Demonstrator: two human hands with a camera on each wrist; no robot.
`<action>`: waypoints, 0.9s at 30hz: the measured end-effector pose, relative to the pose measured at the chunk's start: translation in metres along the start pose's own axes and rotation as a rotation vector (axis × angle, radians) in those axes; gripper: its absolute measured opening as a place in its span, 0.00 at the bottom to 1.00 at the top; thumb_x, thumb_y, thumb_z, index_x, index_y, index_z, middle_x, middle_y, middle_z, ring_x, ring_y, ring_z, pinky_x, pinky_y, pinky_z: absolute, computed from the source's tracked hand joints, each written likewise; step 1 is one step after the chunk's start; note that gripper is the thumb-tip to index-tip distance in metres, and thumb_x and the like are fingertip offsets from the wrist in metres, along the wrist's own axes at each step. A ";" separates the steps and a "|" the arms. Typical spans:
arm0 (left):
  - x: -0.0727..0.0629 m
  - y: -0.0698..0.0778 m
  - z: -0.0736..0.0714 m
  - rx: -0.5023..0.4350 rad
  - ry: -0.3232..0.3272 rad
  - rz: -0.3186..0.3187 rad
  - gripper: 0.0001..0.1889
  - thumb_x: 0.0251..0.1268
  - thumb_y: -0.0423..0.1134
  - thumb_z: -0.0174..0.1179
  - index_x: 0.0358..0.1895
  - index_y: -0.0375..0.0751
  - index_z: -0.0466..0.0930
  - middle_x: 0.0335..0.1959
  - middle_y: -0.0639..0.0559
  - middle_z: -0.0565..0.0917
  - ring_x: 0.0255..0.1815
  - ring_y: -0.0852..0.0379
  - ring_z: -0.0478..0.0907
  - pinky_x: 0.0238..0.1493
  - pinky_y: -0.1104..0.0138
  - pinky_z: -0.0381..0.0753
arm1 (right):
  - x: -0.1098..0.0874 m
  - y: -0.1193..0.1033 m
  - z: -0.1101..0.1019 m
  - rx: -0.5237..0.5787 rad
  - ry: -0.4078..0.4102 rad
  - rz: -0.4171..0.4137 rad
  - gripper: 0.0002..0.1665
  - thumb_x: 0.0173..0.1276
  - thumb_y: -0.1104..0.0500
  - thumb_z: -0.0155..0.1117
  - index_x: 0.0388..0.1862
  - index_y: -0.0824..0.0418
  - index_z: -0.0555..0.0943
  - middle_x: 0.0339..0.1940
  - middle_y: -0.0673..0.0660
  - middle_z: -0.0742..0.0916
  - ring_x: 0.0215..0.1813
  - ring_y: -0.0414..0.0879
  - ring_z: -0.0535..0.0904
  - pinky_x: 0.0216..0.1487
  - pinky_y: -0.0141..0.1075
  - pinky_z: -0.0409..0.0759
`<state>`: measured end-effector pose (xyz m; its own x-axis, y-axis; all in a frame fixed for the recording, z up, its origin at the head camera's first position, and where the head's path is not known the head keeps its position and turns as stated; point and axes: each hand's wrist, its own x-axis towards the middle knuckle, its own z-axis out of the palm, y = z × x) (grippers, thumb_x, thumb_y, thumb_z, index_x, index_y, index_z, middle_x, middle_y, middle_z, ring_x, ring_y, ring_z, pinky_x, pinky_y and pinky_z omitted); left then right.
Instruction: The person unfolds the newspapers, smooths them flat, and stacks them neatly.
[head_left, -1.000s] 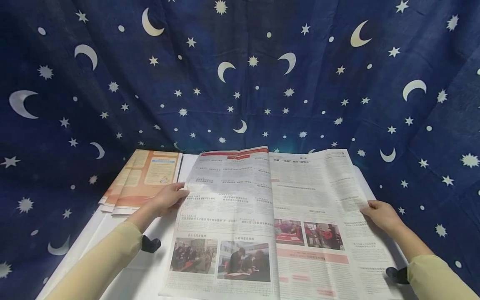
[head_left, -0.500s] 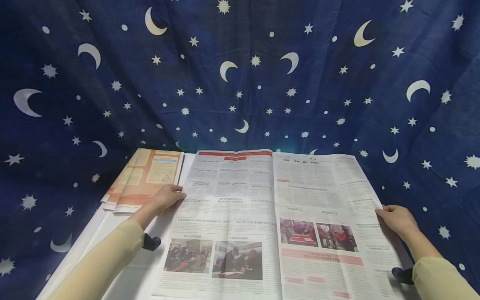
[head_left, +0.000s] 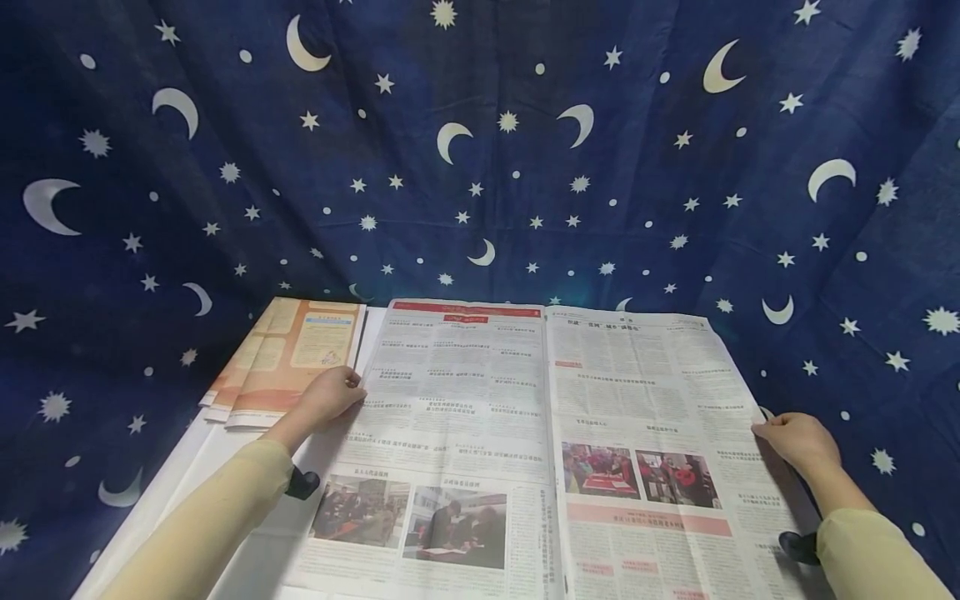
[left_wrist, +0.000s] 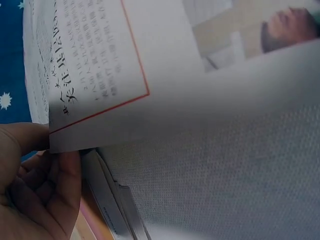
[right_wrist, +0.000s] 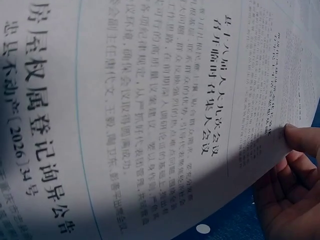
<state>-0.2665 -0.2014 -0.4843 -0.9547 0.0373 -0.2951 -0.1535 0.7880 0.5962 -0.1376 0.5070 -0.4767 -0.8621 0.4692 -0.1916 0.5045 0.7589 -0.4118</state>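
An open newspaper [head_left: 495, 417] spreads across the middle of the table in the head view, its printed text upside down from here and its centre fold running down the middle. My left hand [head_left: 328, 398] pinches its left edge between thumb and fingers; the left wrist view shows that thumb [left_wrist: 32, 137] over the page margin. At the opposite side my right hand [head_left: 801, 443] pinches the right edge. In the right wrist view the right thumb [right_wrist: 302, 140] lies on the page, with curled fingers beneath. The newspaper's near edge runs out of the head view.
Orange folded papers [head_left: 292, 367] lie stacked at the table's back left, just beyond my left hand. The white table [head_left: 187, 483] shows along the left. A dark blue curtain [head_left: 480, 150] with moons and stars hangs behind and at both sides.
My right hand has moved right with the right edge, spreading the newspaper wider and flatter. The left page has shifted slightly left; the orange papers stay put.
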 end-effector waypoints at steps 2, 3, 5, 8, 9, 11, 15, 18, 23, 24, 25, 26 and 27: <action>0.000 0.001 0.000 0.039 0.012 0.007 0.13 0.70 0.36 0.62 0.50 0.30 0.79 0.44 0.38 0.82 0.41 0.47 0.81 0.33 0.64 0.83 | 0.000 0.001 0.001 -0.004 -0.001 0.000 0.19 0.71 0.55 0.62 0.30 0.71 0.80 0.27 0.64 0.81 0.32 0.55 0.75 0.26 0.41 0.70; 0.000 0.002 0.000 0.052 0.015 0.009 0.11 0.70 0.37 0.62 0.47 0.31 0.79 0.40 0.40 0.82 0.38 0.48 0.81 0.31 0.64 0.83 | 0.000 0.001 0.001 -0.008 0.001 0.000 0.18 0.71 0.55 0.62 0.29 0.71 0.80 0.27 0.63 0.80 0.32 0.55 0.75 0.26 0.41 0.70; 0.000 0.002 0.001 0.070 0.014 0.002 0.08 0.71 0.37 0.62 0.42 0.33 0.79 0.34 0.43 0.81 0.32 0.50 0.80 0.27 0.64 0.81 | 0.001 0.001 0.000 -0.012 0.001 0.000 0.18 0.72 0.55 0.61 0.29 0.70 0.80 0.26 0.62 0.80 0.31 0.55 0.74 0.26 0.41 0.70; 0.002 0.002 0.001 0.095 0.001 -0.003 0.08 0.71 0.38 0.62 0.38 0.35 0.78 0.30 0.44 0.80 0.27 0.52 0.79 0.23 0.65 0.79 | 0.003 0.002 0.001 -0.024 0.005 0.002 0.18 0.73 0.56 0.59 0.31 0.71 0.80 0.26 0.62 0.80 0.32 0.55 0.74 0.27 0.41 0.70; 0.002 0.002 0.002 0.101 -0.002 -0.008 0.08 0.71 0.38 0.62 0.38 0.35 0.78 0.30 0.44 0.79 0.26 0.52 0.79 0.23 0.65 0.79 | 0.004 0.003 0.001 -0.028 0.005 0.000 0.18 0.73 0.56 0.59 0.32 0.71 0.80 0.27 0.62 0.80 0.32 0.56 0.74 0.27 0.41 0.70; 0.002 0.002 0.002 0.117 -0.009 -0.012 0.08 0.71 0.38 0.61 0.38 0.35 0.78 0.29 0.44 0.79 0.25 0.52 0.79 0.21 0.65 0.78 | 0.005 0.004 0.001 -0.034 0.003 0.000 0.17 0.73 0.56 0.60 0.33 0.72 0.80 0.28 0.64 0.81 0.32 0.56 0.75 0.28 0.42 0.70; 0.002 0.004 0.002 0.152 -0.017 -0.014 0.10 0.71 0.38 0.61 0.40 0.33 0.78 0.29 0.43 0.79 0.25 0.51 0.79 0.21 0.65 0.78 | 0.006 0.006 0.002 -0.042 0.003 0.006 0.19 0.72 0.56 0.60 0.36 0.74 0.80 0.30 0.66 0.82 0.33 0.57 0.75 0.29 0.43 0.71; 0.003 0.005 0.003 0.179 -0.021 -0.013 0.11 0.71 0.39 0.61 0.43 0.31 0.78 0.30 0.43 0.80 0.26 0.51 0.79 0.22 0.64 0.79 | 0.007 0.006 0.002 -0.043 0.004 0.017 0.19 0.72 0.56 0.60 0.37 0.75 0.80 0.30 0.66 0.82 0.34 0.58 0.75 0.29 0.44 0.71; 0.005 0.007 0.002 0.201 -0.021 -0.026 0.12 0.72 0.39 0.61 0.46 0.30 0.78 0.31 0.43 0.80 0.27 0.51 0.80 0.23 0.65 0.80 | 0.006 0.004 0.002 -0.036 0.006 0.035 0.19 0.73 0.56 0.59 0.36 0.74 0.79 0.31 0.67 0.81 0.34 0.58 0.74 0.29 0.44 0.71; 0.004 0.007 0.001 0.206 -0.023 -0.024 0.13 0.72 0.38 0.61 0.47 0.29 0.78 0.31 0.43 0.80 0.27 0.51 0.80 0.23 0.65 0.80 | 0.005 0.003 0.002 -0.032 0.004 0.038 0.19 0.73 0.56 0.59 0.37 0.75 0.79 0.31 0.67 0.81 0.34 0.58 0.74 0.30 0.45 0.71; 0.004 0.007 0.001 0.207 -0.025 -0.029 0.13 0.72 0.38 0.60 0.47 0.29 0.78 0.32 0.43 0.80 0.27 0.51 0.80 0.23 0.64 0.81 | 0.005 0.002 0.002 -0.029 0.005 0.043 0.19 0.73 0.56 0.59 0.37 0.75 0.79 0.31 0.66 0.81 0.34 0.58 0.74 0.30 0.45 0.71; 0.004 0.007 0.001 0.210 -0.026 -0.029 0.13 0.72 0.38 0.60 0.47 0.29 0.77 0.32 0.42 0.80 0.27 0.51 0.81 0.23 0.64 0.81 | 0.005 0.001 0.002 -0.027 0.006 0.047 0.19 0.74 0.56 0.59 0.37 0.74 0.79 0.30 0.66 0.81 0.34 0.58 0.74 0.29 0.45 0.71; 0.004 0.007 0.001 0.213 -0.029 -0.032 0.13 0.72 0.38 0.60 0.48 0.29 0.77 0.32 0.42 0.80 0.28 0.51 0.81 0.24 0.64 0.81 | 0.004 0.001 0.002 -0.025 0.006 0.050 0.19 0.74 0.56 0.58 0.37 0.74 0.79 0.30 0.66 0.81 0.34 0.58 0.74 0.29 0.45 0.71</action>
<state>-0.2708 -0.1952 -0.4817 -0.9422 0.0256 -0.3342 -0.1232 0.9009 0.4162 -0.1411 0.5087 -0.4791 -0.8353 0.5096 -0.2062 0.5483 0.7453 -0.3794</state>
